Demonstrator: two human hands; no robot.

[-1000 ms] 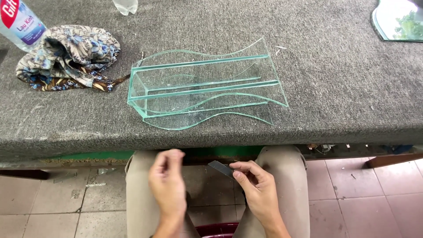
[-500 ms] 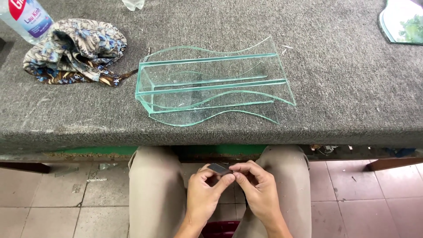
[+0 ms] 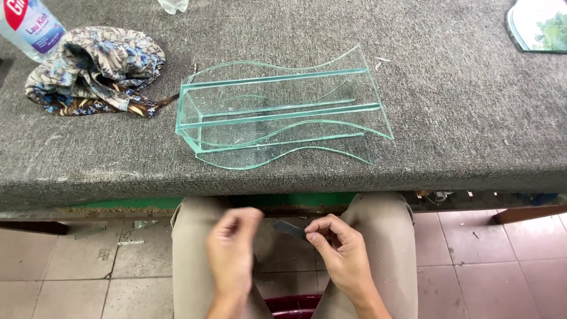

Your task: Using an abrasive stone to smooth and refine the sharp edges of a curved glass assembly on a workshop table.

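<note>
Below the table edge, over my lap, my right hand (image 3: 339,254) pinches a small dark flat blade (image 3: 290,229) between thumb and fingers. My left hand (image 3: 231,254) is blurred just left of it, fingers curled, apart from the blade and holding nothing I can see. On the grey felt table (image 3: 460,118) lies a clear glass vase-shaped box (image 3: 277,112) on its side, with curved side panes and straight inner panes, its narrow closed end to the left.
A crumpled floral cloth (image 3: 94,71) lies at the table's far left beside a plastic bottle (image 3: 29,26). A mirror piece (image 3: 540,23) sits at the far right corner. Small glass chips lie near the vase. Tiled floor and a dark red stool (image 3: 292,307) are below.
My left hand met the right hand at the blade half a second ago, then pulled away to the left. The view has shifted slightly.
</note>
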